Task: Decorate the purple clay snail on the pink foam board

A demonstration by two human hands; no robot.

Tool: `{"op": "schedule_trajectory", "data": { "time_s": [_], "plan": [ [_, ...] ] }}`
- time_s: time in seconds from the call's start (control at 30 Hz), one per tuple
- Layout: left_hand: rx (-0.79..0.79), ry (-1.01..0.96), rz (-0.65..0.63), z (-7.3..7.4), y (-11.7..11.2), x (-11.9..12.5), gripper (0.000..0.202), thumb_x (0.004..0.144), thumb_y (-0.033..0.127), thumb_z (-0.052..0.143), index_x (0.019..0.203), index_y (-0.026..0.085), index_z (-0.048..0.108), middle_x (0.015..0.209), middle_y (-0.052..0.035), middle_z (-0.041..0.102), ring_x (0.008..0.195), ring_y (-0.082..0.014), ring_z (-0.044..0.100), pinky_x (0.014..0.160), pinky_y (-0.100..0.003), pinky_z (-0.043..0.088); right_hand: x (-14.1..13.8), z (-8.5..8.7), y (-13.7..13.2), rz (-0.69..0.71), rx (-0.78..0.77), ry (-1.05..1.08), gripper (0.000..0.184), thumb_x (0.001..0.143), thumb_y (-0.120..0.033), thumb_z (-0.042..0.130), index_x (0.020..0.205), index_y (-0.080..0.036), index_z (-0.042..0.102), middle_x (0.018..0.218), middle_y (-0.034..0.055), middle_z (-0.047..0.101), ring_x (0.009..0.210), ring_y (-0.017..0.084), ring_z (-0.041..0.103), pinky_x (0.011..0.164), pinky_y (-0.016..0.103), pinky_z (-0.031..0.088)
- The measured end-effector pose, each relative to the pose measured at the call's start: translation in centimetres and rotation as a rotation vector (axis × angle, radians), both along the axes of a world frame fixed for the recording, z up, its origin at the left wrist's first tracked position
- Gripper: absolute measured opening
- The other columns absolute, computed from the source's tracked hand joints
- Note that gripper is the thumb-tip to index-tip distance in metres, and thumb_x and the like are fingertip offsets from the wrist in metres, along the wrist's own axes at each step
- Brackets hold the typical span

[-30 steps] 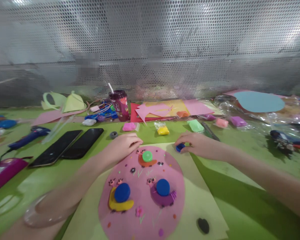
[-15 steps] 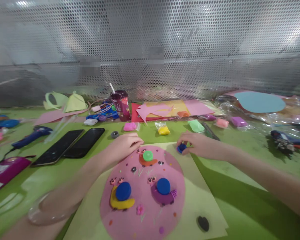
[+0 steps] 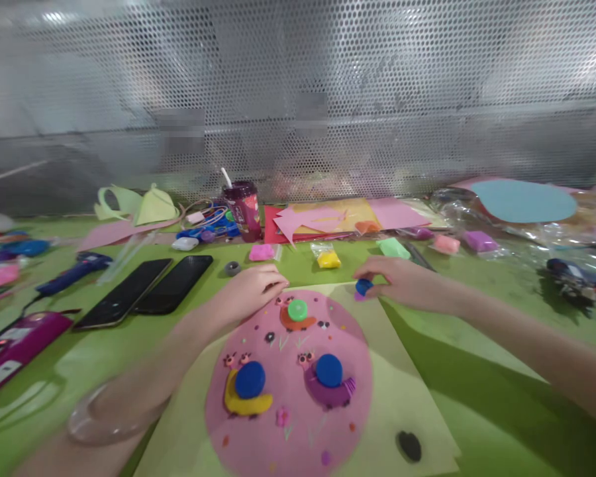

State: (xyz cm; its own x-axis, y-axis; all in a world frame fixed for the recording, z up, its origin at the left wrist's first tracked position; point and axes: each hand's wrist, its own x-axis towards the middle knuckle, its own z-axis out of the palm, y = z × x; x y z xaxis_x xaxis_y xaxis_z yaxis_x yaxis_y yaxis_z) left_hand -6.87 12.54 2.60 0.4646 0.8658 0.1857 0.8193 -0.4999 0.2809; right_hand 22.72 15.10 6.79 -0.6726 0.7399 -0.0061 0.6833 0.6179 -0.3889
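Observation:
Near the top right corner of the pale yellow paper (image 3: 402,371), my right hand (image 3: 390,281) pinches a blue bottle cap (image 3: 363,286) between thumb and fingers. A bit of purple clay (image 3: 360,296) shows just under the cap. My left hand (image 3: 258,288) rests at the paper's upper left edge, fingers loosely bent and nothing visible in them. Between the hands lies a pink paper circle (image 3: 288,358) bearing clay snails: an orange one with a green cap (image 3: 298,309), a yellow one with a blue cap (image 3: 249,379) and a purple one with a blue cap (image 3: 329,370).
A dark heart-shaped piece (image 3: 410,446) lies at the paper's lower right. Two phones (image 3: 176,285), a glue gun (image 3: 74,273) and a magenta device (image 3: 24,348) are at left. Clay packets (image 3: 328,260), a drink cup (image 3: 244,211) and coloured paper line the back, before a perforated metal panel (image 3: 298,99).
My right hand has tilted the blue cap, and purple clay now shows beneath it. My left hand stays on the paper's edge. The whole view has shifted slightly.

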Motion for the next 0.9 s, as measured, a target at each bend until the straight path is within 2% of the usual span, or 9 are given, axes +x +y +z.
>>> {"op": "schedule_trajectory", "data": {
  "time_s": [0.23,0.37,0.47,0.63,0.8,0.9],
  "plan": [
    [-0.005,0.005,0.006,0.11,-0.04,0.06,0.031,0.095,0.027,0.039,0.095,0.019,0.070,0.098,-0.0063,0.066,0.090,-0.0191,0.061,0.082,-0.031,0.046,-0.63,-0.84,-0.55,0.066,0.018,-0.044,0.016,0.078,-0.023,0.057,0.091,-0.020,0.066,0.100,0.0083,0.061,0.096,0.026,0.057,0.087,0.041,0.043],
    [-0.001,0.008,0.002,0.22,-0.11,0.04,0.031,0.094,0.027,0.040,0.094,0.019,0.070,0.098,-0.0062,0.066,0.091,-0.0189,0.061,0.083,-0.030,0.046,-0.58,-0.61,-0.54,0.062,0.052,-0.035,0.018,0.081,-0.024,0.056,0.096,-0.020,0.066,0.103,0.0085,0.060,0.098,0.024,0.057,0.088,0.039,0.043],
    [0.005,0.007,0.002,0.24,-0.18,0.07,0.031,0.094,0.027,0.040,0.095,0.019,0.070,0.098,-0.0061,0.066,0.091,-0.0189,0.061,0.082,-0.030,0.046,-0.60,-0.55,-0.47,0.045,0.094,-0.027,0.022,0.082,-0.025,0.055,0.101,-0.018,0.064,0.108,0.0096,0.059,0.102,0.026,0.054,0.093,0.042,0.039],
    [0.007,0.005,0.002,0.13,-0.14,0.03,0.032,0.094,0.029,0.039,0.095,0.020,0.069,0.099,-0.0060,0.066,0.092,-0.0193,0.061,0.083,-0.030,0.046,-0.84,-0.99,-0.64,0.063,0.087,-0.089,0.016,0.078,-0.019,0.059,0.090,-0.021,0.068,0.100,0.0083,0.062,0.099,0.027,0.057,0.094,0.048,0.035],
    [0.001,0.003,-0.011,-0.06,0.02,-0.19,0.032,0.094,0.030,0.039,0.093,0.021,0.070,0.099,-0.0058,0.065,0.093,-0.0199,0.061,0.083,-0.031,0.046,-0.70,-0.33,-0.71,0.028,0.141,-0.065,0.017,0.081,-0.024,0.058,0.095,-0.023,0.067,0.108,0.0083,0.061,0.105,0.028,0.053,0.097,0.047,0.032],
    [-0.006,-0.006,-0.013,-0.16,0.10,-0.28,0.032,0.093,0.030,0.040,0.094,0.021,0.070,0.099,-0.0055,0.065,0.092,-0.0198,0.061,0.083,-0.030,0.046,-0.74,-0.19,-0.76,0.044,0.108,-0.099,0.014,0.079,-0.022,0.060,0.091,-0.021,0.068,0.101,0.0080,0.063,0.100,0.027,0.056,0.093,0.047,0.035]
  ]
}}
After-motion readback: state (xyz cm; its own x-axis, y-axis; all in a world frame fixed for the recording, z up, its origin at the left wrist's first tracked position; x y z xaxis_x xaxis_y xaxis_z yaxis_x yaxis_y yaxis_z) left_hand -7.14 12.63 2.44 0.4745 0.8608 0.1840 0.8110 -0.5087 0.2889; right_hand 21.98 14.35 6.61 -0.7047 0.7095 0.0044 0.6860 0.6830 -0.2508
